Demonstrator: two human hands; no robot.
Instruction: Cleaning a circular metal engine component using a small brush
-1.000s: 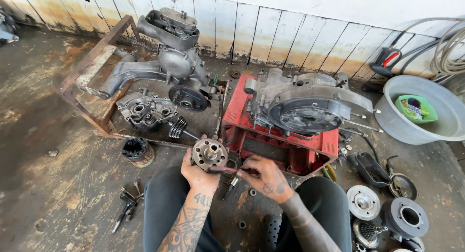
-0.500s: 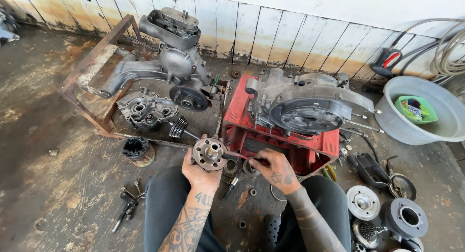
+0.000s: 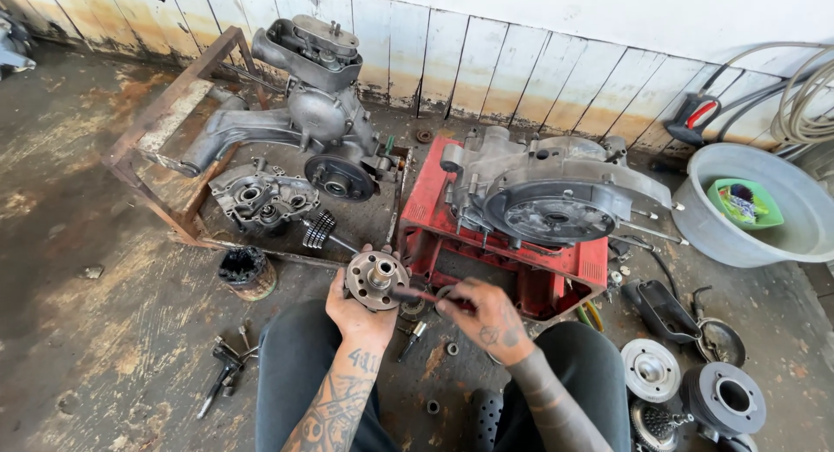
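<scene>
My left hand (image 3: pixel 358 317) holds up a round metal clutch hub (image 3: pixel 376 279) with a ring of holes and a centre shaft. My right hand (image 3: pixel 485 317) grips a thin red-handled tool (image 3: pixel 417 294) whose tip points at the hub's right side. Both hands hover over the dirty floor between my knees. Just beyond them sits a red stand (image 3: pixel 512 261) carrying a grey engine case (image 3: pixel 547 196).
A second engine (image 3: pixel 308 113) and a crankcase half (image 3: pixel 261 196) lie in a rusty metal frame (image 3: pixel 152 126) at left. A grey basin (image 3: pixel 764 209) stands at right. Round clutch parts (image 3: pixel 686 387) lie at lower right, small tools (image 3: pixel 228 365) at lower left.
My right hand has moved from the floor up to the hub, bringing the tool's tip against it. The left hand keeps the hub nearly still.
</scene>
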